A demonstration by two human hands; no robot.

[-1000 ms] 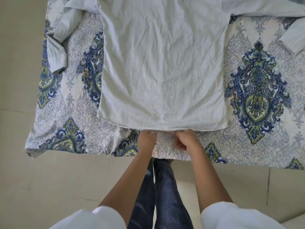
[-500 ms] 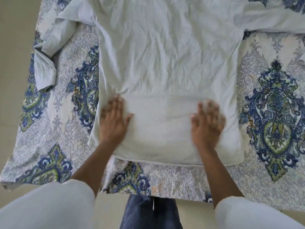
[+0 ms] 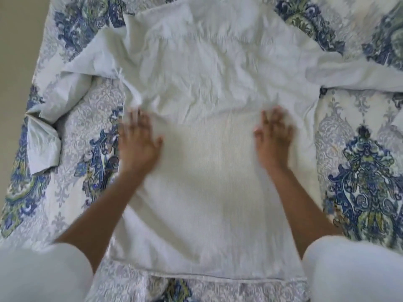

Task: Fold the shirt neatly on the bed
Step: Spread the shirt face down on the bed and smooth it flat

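shirt [image 3: 209, 73]: white, spread on bed [image 3: 359, 171]. left hand [image 3: 139, 147], right hand [image 3: 273, 142] flat on it, fingers [image 3: 141, 120] straight, grasping nothing. step: probably smoothing. next: sleeves [image 3: 359, 77] folded inward, edges squared.

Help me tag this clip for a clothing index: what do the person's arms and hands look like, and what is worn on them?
The left hand and right hand are bare: no gloves, and no ring, watch or bracelet that the blurred picture shows. Both forearms are uncovered. A loose white left sleeve and right sleeve end about at the elbows.
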